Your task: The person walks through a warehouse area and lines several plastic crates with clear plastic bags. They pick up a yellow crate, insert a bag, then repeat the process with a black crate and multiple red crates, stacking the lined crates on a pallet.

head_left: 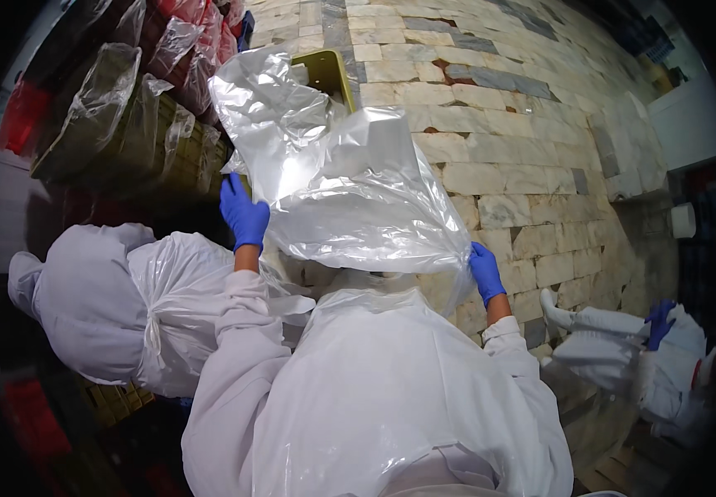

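Note:
A large clear plastic bag (pixel 350 190) is spread out in front of me, crumpled and shiny at its far end. My right hand (pixel 486 272), in a blue glove, is closed on the bag's near right corner, where the film bunches into folds. At the bag's left edge, my left hand (pixel 244 214), also blue-gloved, grips the film; its fingertips are partly hidden. The far part of the bag lies over an olive-yellow plastic crate (pixel 335 76), covering most of it.
Crates lined with clear film (pixel 97 141) are stacked at the far left, beside red bags (pixel 192 50). Close on my left a person in white (pixel 101 290) bends over. Another person in white (pixel 623 348) stands at the right. Stone-tiled floor (pixel 499 157) stretches ahead.

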